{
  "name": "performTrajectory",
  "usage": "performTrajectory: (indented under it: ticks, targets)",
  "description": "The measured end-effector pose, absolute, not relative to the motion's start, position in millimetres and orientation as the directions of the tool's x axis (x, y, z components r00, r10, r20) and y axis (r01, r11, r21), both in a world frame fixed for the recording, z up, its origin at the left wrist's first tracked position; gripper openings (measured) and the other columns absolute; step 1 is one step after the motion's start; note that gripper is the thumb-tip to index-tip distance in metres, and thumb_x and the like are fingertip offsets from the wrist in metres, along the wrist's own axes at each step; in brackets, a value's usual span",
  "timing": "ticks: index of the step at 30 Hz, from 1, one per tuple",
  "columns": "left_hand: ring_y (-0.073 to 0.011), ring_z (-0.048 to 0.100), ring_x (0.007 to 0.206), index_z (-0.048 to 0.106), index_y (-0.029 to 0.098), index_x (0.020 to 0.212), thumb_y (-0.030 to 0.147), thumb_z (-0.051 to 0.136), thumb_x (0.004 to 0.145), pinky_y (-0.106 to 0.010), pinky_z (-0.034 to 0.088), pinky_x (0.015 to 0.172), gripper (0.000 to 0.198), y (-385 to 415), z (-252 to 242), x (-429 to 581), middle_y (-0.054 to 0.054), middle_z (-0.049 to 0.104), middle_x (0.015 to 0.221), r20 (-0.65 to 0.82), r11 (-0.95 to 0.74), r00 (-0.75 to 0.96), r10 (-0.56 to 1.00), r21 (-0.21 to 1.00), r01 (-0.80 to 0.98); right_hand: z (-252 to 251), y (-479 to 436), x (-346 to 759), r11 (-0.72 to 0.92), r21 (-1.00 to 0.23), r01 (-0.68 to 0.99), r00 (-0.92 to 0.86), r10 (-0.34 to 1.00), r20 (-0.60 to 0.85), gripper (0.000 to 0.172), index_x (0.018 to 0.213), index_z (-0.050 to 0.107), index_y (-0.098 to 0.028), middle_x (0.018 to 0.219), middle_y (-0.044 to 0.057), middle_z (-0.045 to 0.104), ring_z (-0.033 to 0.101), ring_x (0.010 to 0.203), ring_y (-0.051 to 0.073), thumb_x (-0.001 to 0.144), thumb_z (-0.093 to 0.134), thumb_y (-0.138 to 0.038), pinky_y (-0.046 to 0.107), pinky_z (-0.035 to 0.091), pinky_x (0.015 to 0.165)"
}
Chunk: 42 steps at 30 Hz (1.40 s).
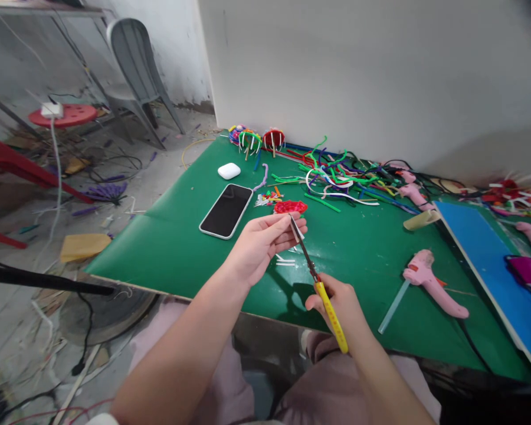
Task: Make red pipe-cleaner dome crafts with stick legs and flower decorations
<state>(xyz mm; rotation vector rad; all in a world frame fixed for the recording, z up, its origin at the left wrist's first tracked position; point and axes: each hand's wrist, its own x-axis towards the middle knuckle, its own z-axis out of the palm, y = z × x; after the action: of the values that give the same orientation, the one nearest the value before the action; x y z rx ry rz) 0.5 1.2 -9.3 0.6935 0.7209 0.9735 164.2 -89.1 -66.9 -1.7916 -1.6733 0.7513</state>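
Note:
My left hand (265, 239) is closed in a pinch over the table, holding a thin white strip (299, 233) whose far part shows beside the blades. My right hand (338, 304) grips scissors (331, 316) with a yellow handle, and their dark tips reach up to the left fingertips. Below the left fingers, several cut white pieces (285, 260) lie on the green tabletop. Just beyond the hand sits a red fuzzy piece (291, 206), partly hidden by the fingers. A small heap of short coloured bits (269, 198) is beside it.
A phone (227, 211) and a white earbud case (229, 171) lie at left on the green table (168, 236). Tangled pipe cleaners (331, 177) and finished-looking colourful pieces (274, 139) line the back. To the right are a pink glue gun (433, 286) and a blue board (491, 260).

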Motion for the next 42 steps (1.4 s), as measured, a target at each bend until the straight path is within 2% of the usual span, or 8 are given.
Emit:
performTrajectory:
  ticks: [4, 11, 16, 24, 30, 34, 38, 42]
  targets:
    - [-0.0183, 0.066, 0.092, 0.063, 0.009, 0.1, 0.02, 0.055, 0.084, -0.028, 0.052, 0.082, 0.021, 2, -12, 3, -0.014, 0.067, 0.104, -0.255, 0.431, 0.383, 0.888, 0.753, -0.497, -67, -88, 165, -0.05, -0.723, 0.689, 0.062, 0.998, -0.01, 0.06, 0.054, 0.036, -0.021, 0.045, -0.007, 0.03, 0.021, 0.048, 0.009, 0.064, 0.046, -0.078, 0.023, 0.02, 0.043]
    - [-0.0185, 0.064, 0.092, 0.061, 0.01, 0.098, 0.033, 0.042, 0.089, -0.031, 0.052, 0.082, 0.031, 4, -19, 11, -0.015, 0.064, 0.11, -0.379, 0.583, 0.444, 0.812, 0.566, -0.583, -75, -86, 172, -0.026, -0.708, 0.705, 0.043, 0.999, 0.007, 0.071, 0.056, 0.041, -0.021, 0.045, -0.004, 0.039, 0.025, 0.045, 0.01, 0.057, 0.025, -0.09, 0.026, 0.022, 0.044]
    - [-0.0173, 0.064, 0.091, 0.061, 0.012, 0.101, 0.029, 0.045, 0.088, -0.03, 0.052, 0.081, 0.027, 3, -21, 12, -0.013, 0.064, 0.11, -0.375, 0.6, 0.47, 0.799, 0.549, -0.582, -73, -86, 175, -0.034, -0.716, 0.698, 0.018, 0.999, -0.031, 0.073, 0.056, 0.041, -0.021, 0.045, -0.002, 0.042, 0.029, 0.045, 0.01, 0.054, 0.023, -0.091, 0.026, 0.024, 0.044]
    - [-0.015, 0.066, 0.084, 0.064, 0.012, 0.096, 0.015, 0.058, 0.079, -0.029, 0.052, 0.079, 0.018, 1, -25, 16, -0.01, 0.068, 0.1, -0.311, 0.499, 0.4, 0.862, 0.66, -0.562, -67, -85, 179, -0.04, -0.779, 0.626, -0.04, 0.996, -0.083, 0.077, 0.06, 0.044, -0.021, 0.046, -0.001, 0.044, 0.034, 0.04, 0.011, 0.052, 0.02, -0.093, 0.024, 0.024, 0.039]
    - [-0.0113, 0.065, 0.073, 0.066, 0.013, 0.092, 0.017, 0.063, 0.075, -0.025, 0.052, 0.072, 0.018, 4, -28, 14, -0.006, 0.07, 0.086, -0.309, 0.418, 0.288, 0.906, 0.757, -0.503, -61, -87, 178, -0.062, -0.805, 0.59, -0.038, 0.994, -0.104, 0.078, 0.062, 0.046, -0.02, 0.048, -0.002, 0.043, 0.034, 0.043, 0.011, 0.051, 0.021, -0.093, 0.025, 0.025, 0.042]
    - [-0.0126, 0.065, 0.076, 0.065, 0.013, 0.092, 0.016, 0.063, 0.073, -0.024, 0.052, 0.069, 0.019, 8, -28, 11, -0.006, 0.069, 0.086, -0.276, 0.322, 0.166, 0.947, 0.797, -0.512, -57, -87, 177, -0.143, -0.851, 0.506, -0.051, 0.979, -0.195, 0.074, 0.062, 0.046, -0.02, 0.046, -0.004, 0.039, 0.031, 0.041, 0.009, 0.053, 0.028, -0.092, 0.023, 0.024, 0.038]
    - [-0.0119, 0.064, 0.071, 0.064, 0.013, 0.093, 0.011, 0.06, 0.073, -0.025, 0.052, 0.068, 0.02, 10, -30, 12, -0.006, 0.068, 0.086, -0.326, 0.407, 0.245, 0.913, 0.732, -0.547, -59, -89, 175, -0.197, -0.928, 0.315, -0.171, 0.95, -0.26, 0.077, 0.063, 0.045, -0.02, 0.04, -0.007, 0.034, 0.028, 0.033, 0.007, 0.045, 0.031, -0.094, 0.022, 0.023, 0.033]
    - [-0.0131, 0.064, 0.078, 0.063, 0.014, 0.096, 0.016, 0.055, 0.077, -0.023, 0.051, 0.067, 0.021, 8, -29, 13, -0.007, 0.067, 0.089, -0.365, 0.515, 0.364, 0.857, 0.633, -0.578, -70, -91, 173, -0.309, -0.949, 0.057, -0.352, 0.884, -0.309, 0.079, 0.069, 0.045, -0.02, 0.036, -0.01, 0.031, 0.026, 0.027, 0.006, 0.048, 0.027, -0.094, 0.02, 0.024, 0.028]
